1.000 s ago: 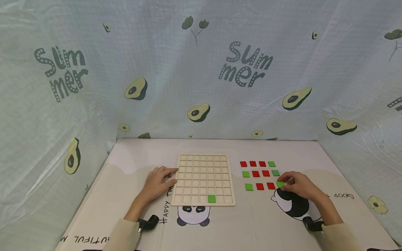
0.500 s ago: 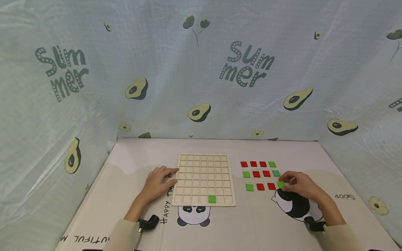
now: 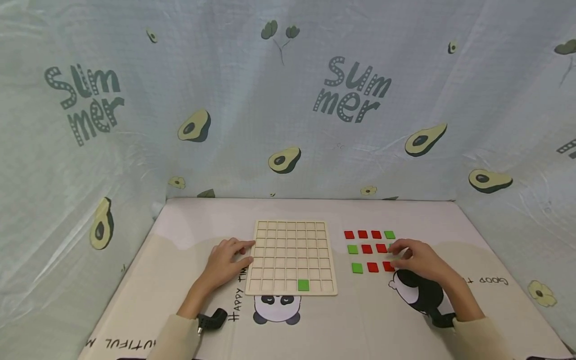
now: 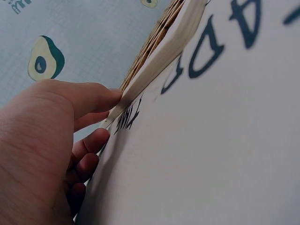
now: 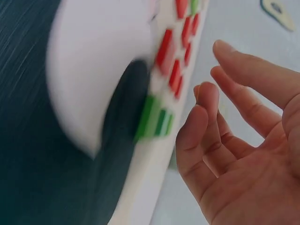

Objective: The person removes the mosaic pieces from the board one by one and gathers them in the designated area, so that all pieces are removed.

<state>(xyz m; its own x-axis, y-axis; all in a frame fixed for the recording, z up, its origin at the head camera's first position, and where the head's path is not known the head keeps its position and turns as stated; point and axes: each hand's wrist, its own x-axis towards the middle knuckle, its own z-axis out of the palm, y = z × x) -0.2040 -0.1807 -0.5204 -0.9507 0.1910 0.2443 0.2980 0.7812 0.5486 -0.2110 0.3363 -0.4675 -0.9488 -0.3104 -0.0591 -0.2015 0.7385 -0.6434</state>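
In the head view my left hand (image 3: 227, 260) rests at the left edge of a wooden grid board (image 3: 288, 257), its thumb and forefinger spread apart along the rim. The left wrist view shows a fingertip touching the side of that board (image 4: 161, 58). A single green tile (image 3: 303, 285) lies in a front-row cell. My right hand (image 3: 418, 259) hovers over the right end of the tile rows, fingers bent loosely. From the right wrist view, nothing sits between the fingers of this hand (image 5: 248, 140); blurred green tiles (image 5: 148, 116) lie on the table beyond it.
Right of the board, red tiles (image 3: 366, 249) and green tiles (image 3: 357, 268) lie in three rows. A printed cloth (image 3: 351, 325) with panda drawings covers the table. Fabric walls with avocado prints (image 3: 284, 160) enclose the back and sides.
My right hand has come off the green tile at the row's right end and shifted left over the tiles, covering part of them. The left hand stays in place.
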